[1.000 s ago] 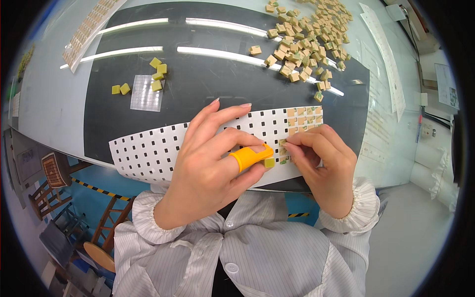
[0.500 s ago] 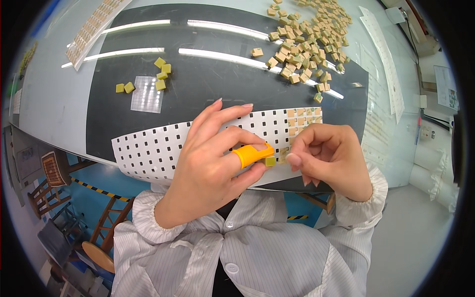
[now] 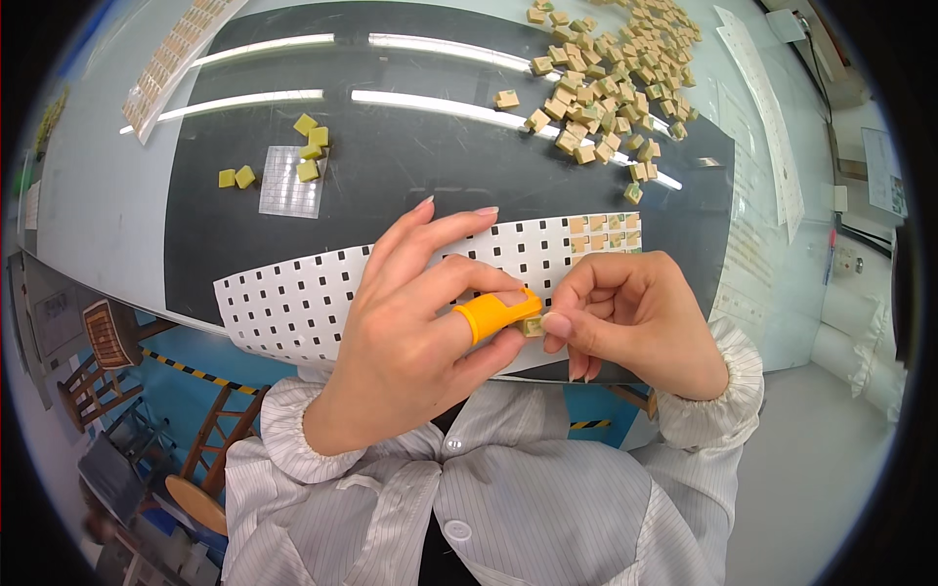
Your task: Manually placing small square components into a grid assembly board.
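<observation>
My left hand (image 3: pixel 391 332) pinches a small square block (image 3: pixel 532 327) between the thumb and a finger that wears a yellow-orange finger sleeve (image 3: pixel 489 315). The block's visible face looks pale green and tan. My right hand (image 3: pixel 645 317) is closed, its thumb and index fingertips meeting at the block's right edge; anything between them is hidden. Both hands are over a white sheet (image 3: pixel 283 301) with rows of black squares. Small tan pieces (image 3: pixel 606 234) cover squares at the sheet's right end, partly behind my right hand.
A large pile of tan blocks (image 3: pixel 596 103) lies at the far right of the dark mat (image 3: pixel 410 151). Several olive-green blocks (image 3: pixel 311 152) are around a clear gridded sheet (image 3: pixel 291 190) at left. Another sheet of tan pieces (image 3: pixel 176 63) lies far left. Wooden stools (image 3: pixel 200 503) stand below the table.
My right hand has moved left, bringing its fingertips to the block. The block's visible face has gone from olive green to paler green and tan. My left hand keeps its hold.
</observation>
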Available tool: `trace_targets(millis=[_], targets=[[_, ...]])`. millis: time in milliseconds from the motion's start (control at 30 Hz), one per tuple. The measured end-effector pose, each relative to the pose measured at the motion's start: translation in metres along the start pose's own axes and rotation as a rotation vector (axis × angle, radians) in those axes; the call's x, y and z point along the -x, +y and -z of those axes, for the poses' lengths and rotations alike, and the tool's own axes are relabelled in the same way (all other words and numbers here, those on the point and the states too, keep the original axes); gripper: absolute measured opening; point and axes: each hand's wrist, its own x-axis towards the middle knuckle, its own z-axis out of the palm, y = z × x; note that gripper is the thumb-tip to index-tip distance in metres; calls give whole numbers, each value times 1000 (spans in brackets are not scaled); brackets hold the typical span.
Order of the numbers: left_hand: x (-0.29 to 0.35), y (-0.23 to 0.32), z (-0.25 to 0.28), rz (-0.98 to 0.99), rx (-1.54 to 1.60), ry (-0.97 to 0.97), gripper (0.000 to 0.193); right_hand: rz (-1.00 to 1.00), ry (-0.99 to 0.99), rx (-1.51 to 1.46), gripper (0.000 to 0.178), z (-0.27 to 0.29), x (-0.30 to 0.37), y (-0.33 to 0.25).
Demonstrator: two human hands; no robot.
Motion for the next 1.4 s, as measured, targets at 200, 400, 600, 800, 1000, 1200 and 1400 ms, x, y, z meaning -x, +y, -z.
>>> trace_targets(millis=[200,400,600,800,1000,1200,1400], targets=[[0,0,0,7,-1,-5,22,-1,8,-6,14,-1,0,0],[0,1,1,4,-2,-5,22,0,15,-1,14,-1,0,0],[0,1,0,-3,-7,-2,22,72,32,10,14,-4,0,8],[1,2,-1,2,-29,8,22,140,34,326,15,-9,1,0],[0,2,1,-2,-43,-2,23,331,144,303,12,4,3,5],[0,2,-1,4,-39,-8,24,459,671,464,18,7,8,20],[-2,3,-2,11,-37,-15,23,745,585,844,16,-10,9,41]])
